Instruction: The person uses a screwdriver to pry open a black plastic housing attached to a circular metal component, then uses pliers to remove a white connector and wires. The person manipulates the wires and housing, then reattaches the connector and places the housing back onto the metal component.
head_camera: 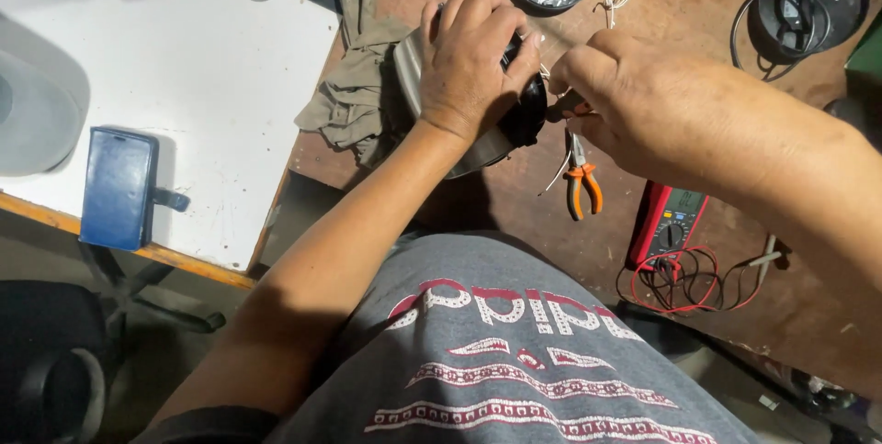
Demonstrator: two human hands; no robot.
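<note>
Metal, plastic, cloth and worn wood on a repair table

The round part (478, 132) under the left hand (469, 63) shows a smooth, shiny metal wall and a glossy black plastic face. The pliers (581, 178) have bare steel jaws and glossy orange handle sleeves. The rag (354, 100) is limp, creased olive cloth. The brown table (551, 224) looks like matt, scuffed wood; the white board (184, 86) is smooth with an orange edge. The meter (669, 222) has a red plastic shell, and the blue wallet case (118, 187) looks like matt leatherette.

Grey shirt, red-and-white print, bare forearms
</note>
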